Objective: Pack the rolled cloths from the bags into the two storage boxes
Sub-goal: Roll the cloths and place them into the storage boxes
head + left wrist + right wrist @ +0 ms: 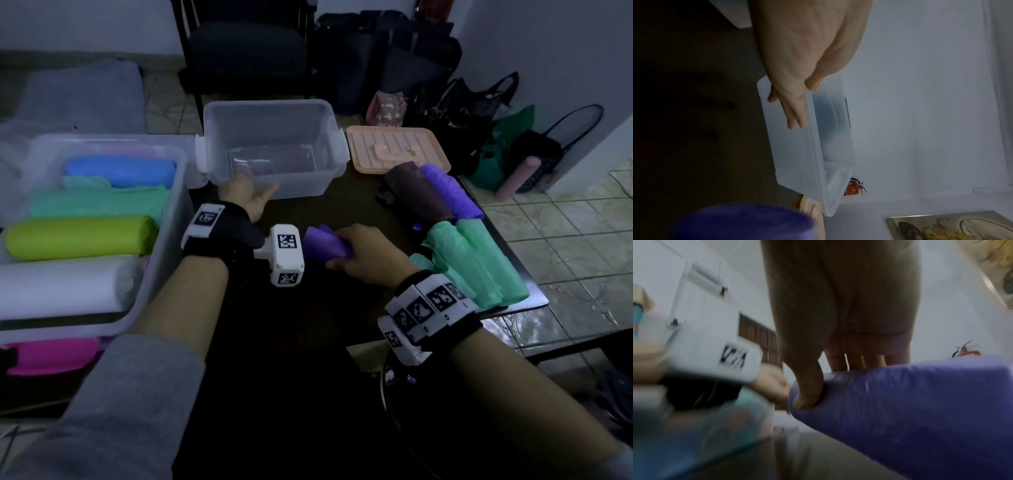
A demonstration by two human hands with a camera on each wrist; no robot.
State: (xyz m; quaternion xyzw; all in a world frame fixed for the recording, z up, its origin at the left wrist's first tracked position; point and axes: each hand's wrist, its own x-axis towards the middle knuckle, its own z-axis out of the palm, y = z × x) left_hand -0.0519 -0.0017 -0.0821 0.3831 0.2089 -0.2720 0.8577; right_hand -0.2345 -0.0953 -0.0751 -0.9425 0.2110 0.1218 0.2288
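My right hand [356,255] grips one end of a purple rolled cloth [325,245] just above the dark table, in front of me. In the right wrist view the thumb [807,395] and fingers wrap the purple roll [910,410]. My left hand [253,193] lies with straight fingers [795,113] against the near wall of the empty clear storage box [267,104], thumb near its rim [818,170]. The second clear box [102,140] at left holds blue, green, lime and white rolls. Brown [416,192], purple [452,195] and green rolls [479,263] lie on the table's right side.
A peach lid [397,147] lies right of the empty box. Dark bags [462,106] and a green bag [507,144] stand on the floor at back right, one holding a pink roll [517,181]. A black chair [246,51] stands behind the table. A magenta roll [51,356] lies at near left.
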